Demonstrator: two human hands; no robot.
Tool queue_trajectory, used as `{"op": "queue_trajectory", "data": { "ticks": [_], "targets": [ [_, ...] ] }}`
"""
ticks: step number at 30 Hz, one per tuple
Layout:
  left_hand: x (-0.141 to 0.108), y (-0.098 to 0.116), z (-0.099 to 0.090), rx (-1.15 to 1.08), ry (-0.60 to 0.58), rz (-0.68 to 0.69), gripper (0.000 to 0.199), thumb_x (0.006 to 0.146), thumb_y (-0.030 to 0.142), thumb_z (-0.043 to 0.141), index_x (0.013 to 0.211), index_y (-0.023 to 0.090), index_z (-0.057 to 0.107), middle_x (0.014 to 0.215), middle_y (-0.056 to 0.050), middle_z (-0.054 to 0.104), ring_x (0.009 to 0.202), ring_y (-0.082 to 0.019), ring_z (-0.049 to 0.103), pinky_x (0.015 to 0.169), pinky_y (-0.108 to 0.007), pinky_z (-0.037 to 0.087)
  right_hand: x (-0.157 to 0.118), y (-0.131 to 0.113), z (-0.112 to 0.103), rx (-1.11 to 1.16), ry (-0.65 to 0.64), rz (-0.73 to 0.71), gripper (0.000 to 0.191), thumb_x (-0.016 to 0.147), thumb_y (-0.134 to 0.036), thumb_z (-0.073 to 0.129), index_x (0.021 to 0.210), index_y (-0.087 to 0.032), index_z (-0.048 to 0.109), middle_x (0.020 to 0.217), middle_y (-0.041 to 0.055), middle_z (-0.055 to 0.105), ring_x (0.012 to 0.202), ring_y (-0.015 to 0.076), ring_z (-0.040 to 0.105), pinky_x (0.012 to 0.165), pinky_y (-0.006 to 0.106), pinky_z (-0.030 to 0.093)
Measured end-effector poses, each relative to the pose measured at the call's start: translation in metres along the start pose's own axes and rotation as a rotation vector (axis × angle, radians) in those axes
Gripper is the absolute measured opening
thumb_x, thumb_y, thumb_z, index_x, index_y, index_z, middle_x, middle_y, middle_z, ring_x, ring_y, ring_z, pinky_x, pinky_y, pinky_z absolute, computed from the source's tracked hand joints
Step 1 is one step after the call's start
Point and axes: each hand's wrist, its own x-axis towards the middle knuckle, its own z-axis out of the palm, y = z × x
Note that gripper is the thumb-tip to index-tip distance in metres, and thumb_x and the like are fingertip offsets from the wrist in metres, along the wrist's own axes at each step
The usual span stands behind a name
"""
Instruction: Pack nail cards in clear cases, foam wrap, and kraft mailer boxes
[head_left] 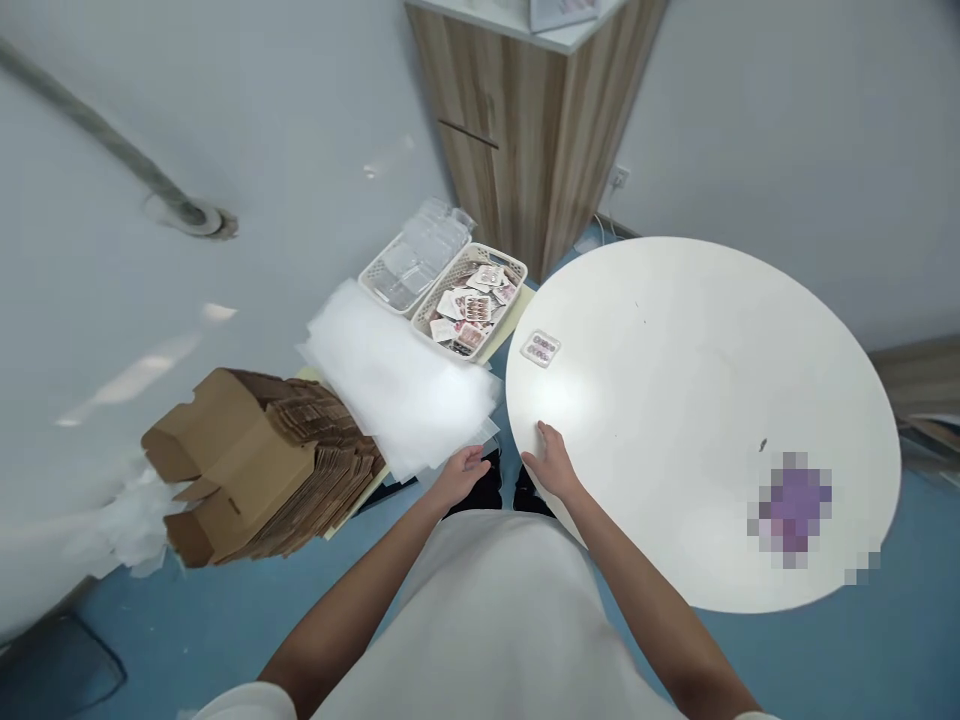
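My left hand (459,478) hovers by the near edge of a stack of white translucent sheets or bags (405,370), its fingers loosely curled with nothing visible in them. Over the left rim of the round white table (697,330) is my right hand (553,462), thumb and fingers apart and holding nothing. Farther back on that table lies a small clear case (541,348) with two rows of what look like press-on nails. Behind the sheets, a white basket (517,262) carries several cards and packs of similar nails.
A second white basket (365,277) holds clear plastic cases. Left of the sheets stands a stack of folded brown cardboard boxes (251,465). A wood-grain cabinet (517,130) rises at the back. A purple, pixelated thing (796,505) is on the table's right side.
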Motion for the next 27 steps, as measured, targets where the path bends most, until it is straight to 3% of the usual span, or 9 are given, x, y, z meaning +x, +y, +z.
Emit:
{"op": "queue_trajectory", "data": {
  "ticks": [5, 9, 14, 18, 22, 27],
  "targets": [
    [-0.008, -0.010, -0.011, -0.114, 0.024, 0.050, 0.058, 0.066, 0.046, 0.063, 0.115, 0.016, 0.051, 0.122, -0.013, 0.052, 0.109, -0.024, 0.052, 0.090, -0.033, 0.041, -0.001, -0.020, 0.011, 0.160, -0.252, 0.008, 0.063, 0.073, -0.038, 0.054, 0.129, -0.019, 0.035, 0.131, 0.0126, 0.041, 0.113, 0.0227, 0.048, 0.090, 0.036, 0.042],
    [-0.014, -0.014, -0.036, -0.116, 0.100, 0.158, 0.055, 0.066, 0.042, 0.064, 0.112, 0.014, 0.053, 0.118, -0.015, 0.054, 0.106, -0.025, 0.053, 0.088, -0.034, 0.042, 0.015, -0.047, 0.028, 0.029, -0.295, -0.120, 0.050, 0.074, -0.037, 0.053, 0.119, -0.017, 0.047, 0.114, 0.0104, 0.056, 0.098, 0.0189, 0.057, 0.081, 0.033, 0.047],
    [-0.020, -0.026, -0.081, -0.129, 0.319, 0.231, 0.053, 0.065, 0.039, 0.065, 0.111, 0.017, 0.053, 0.125, -0.014, 0.048, 0.113, -0.027, 0.047, 0.091, -0.035, 0.039, 0.042, -0.088, 0.068, -0.166, -0.314, -0.183, 0.045, 0.076, -0.036, 0.051, 0.117, -0.018, 0.050, 0.112, 0.0109, 0.057, 0.094, 0.0191, 0.059, 0.074, 0.031, 0.049],
    [-0.018, -0.039, -0.110, -0.196, 0.430, 0.241, 0.055, 0.066, 0.037, 0.065, 0.114, 0.016, 0.050, 0.130, -0.015, 0.043, 0.117, -0.028, 0.044, 0.094, -0.036, 0.037, 0.048, -0.109, 0.104, -0.288, -0.319, -0.301, 0.045, 0.076, -0.036, 0.052, 0.117, -0.017, 0.050, 0.119, 0.0117, 0.054, 0.105, 0.0216, 0.055, 0.082, 0.034, 0.046],
    [-0.013, -0.045, -0.119, -0.285, 0.367, 0.233, 0.052, 0.069, 0.037, 0.063, 0.115, 0.017, 0.049, 0.130, -0.015, 0.044, 0.120, -0.027, 0.040, 0.094, -0.036, 0.036, 0.046, -0.108, 0.123, -0.451, -0.322, -0.334, 0.048, 0.076, -0.039, 0.052, 0.119, -0.018, 0.048, 0.122, 0.0114, 0.051, 0.112, 0.0224, 0.050, 0.089, 0.036, 0.042],
    [0.002, -0.038, -0.115, -0.305, 0.307, 0.223, 0.052, 0.069, 0.038, 0.063, 0.115, 0.017, 0.050, 0.131, -0.014, 0.043, 0.121, -0.026, 0.039, 0.095, -0.035, 0.035, 0.059, -0.106, 0.118, -0.561, -0.294, -0.326, 0.050, 0.076, -0.040, 0.051, 0.120, -0.017, 0.047, 0.125, 0.0125, 0.048, 0.117, 0.0230, 0.045, 0.094, 0.039, 0.037]
  ]
}}
